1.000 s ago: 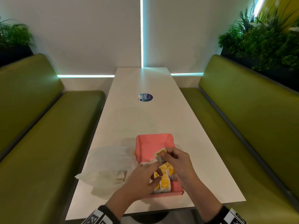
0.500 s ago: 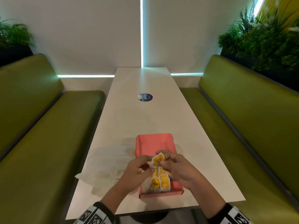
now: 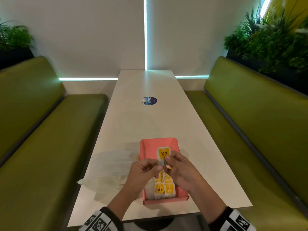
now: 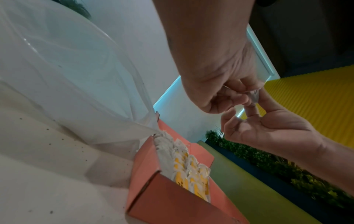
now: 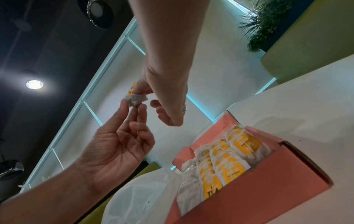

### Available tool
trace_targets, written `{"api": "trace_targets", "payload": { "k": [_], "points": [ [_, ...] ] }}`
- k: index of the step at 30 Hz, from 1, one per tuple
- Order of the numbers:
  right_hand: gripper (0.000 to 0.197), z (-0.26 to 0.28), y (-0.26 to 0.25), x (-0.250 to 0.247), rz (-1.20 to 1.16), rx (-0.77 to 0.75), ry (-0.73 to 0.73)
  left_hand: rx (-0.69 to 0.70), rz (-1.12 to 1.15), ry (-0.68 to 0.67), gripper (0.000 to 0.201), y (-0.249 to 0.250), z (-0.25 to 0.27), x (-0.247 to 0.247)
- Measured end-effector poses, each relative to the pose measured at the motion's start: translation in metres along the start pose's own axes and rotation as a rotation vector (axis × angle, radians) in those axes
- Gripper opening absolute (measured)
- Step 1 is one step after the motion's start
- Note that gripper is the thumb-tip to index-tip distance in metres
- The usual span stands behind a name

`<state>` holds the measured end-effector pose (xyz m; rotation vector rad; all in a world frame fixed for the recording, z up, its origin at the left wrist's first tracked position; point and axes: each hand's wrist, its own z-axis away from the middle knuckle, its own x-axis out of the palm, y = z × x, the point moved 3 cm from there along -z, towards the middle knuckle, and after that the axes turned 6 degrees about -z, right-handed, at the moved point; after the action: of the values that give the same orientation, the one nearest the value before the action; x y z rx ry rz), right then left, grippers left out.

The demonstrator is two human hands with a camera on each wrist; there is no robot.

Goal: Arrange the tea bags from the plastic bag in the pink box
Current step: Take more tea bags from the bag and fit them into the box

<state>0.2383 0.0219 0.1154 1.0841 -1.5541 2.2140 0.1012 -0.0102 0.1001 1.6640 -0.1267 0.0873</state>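
The open pink box (image 3: 158, 141) lies on the white table near its front edge, and rows of yellow-labelled tea bags (image 3: 164, 189) stand in its near half. One more tea bag (image 3: 164, 153) is held upright above the box's middle, yellow label toward me. My left hand (image 3: 155, 166) pinches its lower end from the left, and my right hand (image 3: 170, 161) pinches it from the right. In the wrist views both hands' fingertips meet on this tea bag (image 5: 135, 98) (image 4: 253, 97) over the box (image 4: 145, 163). The clear plastic bag (image 3: 110, 165) lies crumpled left of the box.
The long white table (image 3: 146, 122) runs away from me, with a round blue sticker (image 3: 150, 100) at mid-length. Green benches (image 3: 50, 147) (image 3: 250, 130) flank it, with planters behind them. The box's far half shows bare pink floor.
My left hand left the bags in the box and rose to join the right hand. The held tea bag now stands higher with its label turned toward me.
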Motion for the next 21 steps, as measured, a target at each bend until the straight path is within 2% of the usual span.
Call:
{"api": "trace_targets", "payload": {
  "k": [2, 3, 6, 9, 13, 16, 21],
  "points": [
    [0.042, -0.002, 0.001, 0.002, -0.028, -0.001, 0.005, -0.045, 0.033, -0.023, 0.048, -0.003, -0.002, 0.001],
    [0.042, -0.003, 0.002, 0.002, -0.033, -0.001, 0.012, -0.069, 0.044, -0.056, 0.049, -0.005, -0.002, 0.003],
    [0.035, -0.005, 0.003, 0.004, -0.055, -0.004, 0.035, -0.151, 0.124, -0.162, 0.022, -0.004, -0.003, 0.011],
    [0.016, -0.006, -0.003, 0.004, -0.05, -0.045, 0.118, -0.195, 0.174, -0.208, 0.024, -0.002, -0.003, 0.013],
    [0.01, -0.007, -0.006, 0.001, 0.021, -0.158, 0.271, -0.125, -0.008, -0.183, 0.031, 0.002, -0.003, 0.01],
    [0.018, -0.006, -0.005, 0.001, 0.034, -0.198, 0.308, -0.046, -0.086, -0.167, 0.029, 0.005, -0.003, 0.01],
    [0.007, -0.006, -0.007, 0.001, -0.025, -0.194, 0.262, 0.05, -0.253, -0.323, 0.038, 0.0, -0.001, 0.011]
  ]
}}
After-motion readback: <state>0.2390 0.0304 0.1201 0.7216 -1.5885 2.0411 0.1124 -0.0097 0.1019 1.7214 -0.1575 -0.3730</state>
